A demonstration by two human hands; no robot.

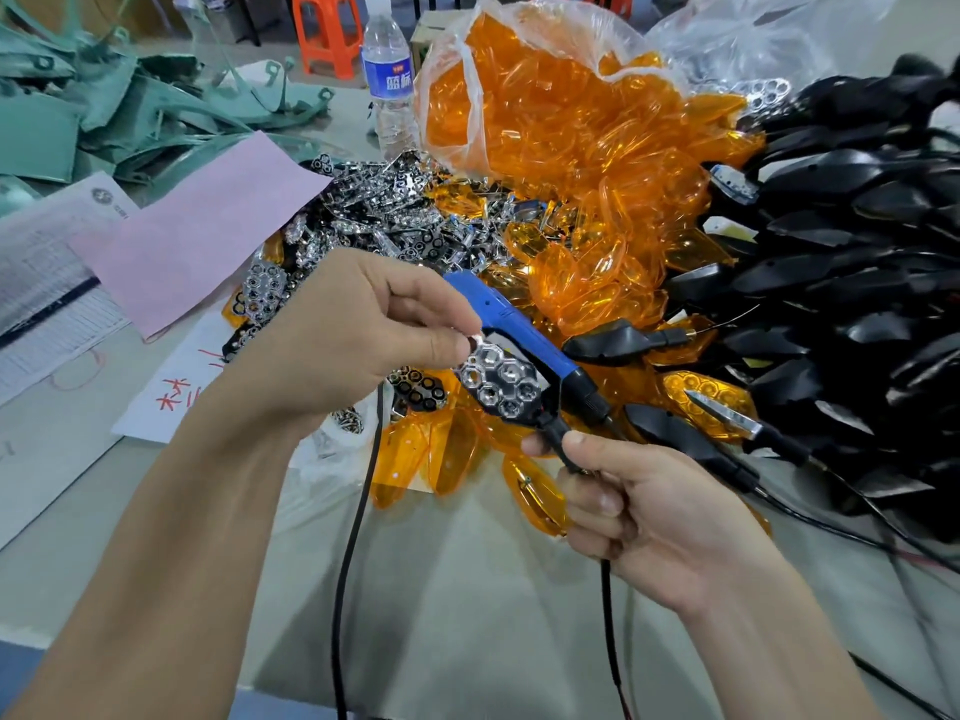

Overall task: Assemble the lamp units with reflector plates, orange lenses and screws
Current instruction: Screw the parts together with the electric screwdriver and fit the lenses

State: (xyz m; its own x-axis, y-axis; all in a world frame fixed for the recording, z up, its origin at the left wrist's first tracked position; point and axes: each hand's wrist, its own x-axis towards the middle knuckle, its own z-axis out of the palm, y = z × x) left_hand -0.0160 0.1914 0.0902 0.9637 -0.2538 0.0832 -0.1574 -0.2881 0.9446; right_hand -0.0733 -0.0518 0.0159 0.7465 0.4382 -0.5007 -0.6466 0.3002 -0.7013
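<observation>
Above the near middle of the surface (467, 589), between both hands: one lamp unit (540, 419), black, held clear of the pile. A plate (498, 379) appears seated on its face, honeycomb side up. The long axis is run from far-left to near-right. The plate's far end is pinched by the left hand (363, 324); the stem is gripped in the right hand (649, 511). Lenses (415, 449) are strewn just below, nearer the left hand. A screwdriver (519, 330) is laid just behind.
</observation>
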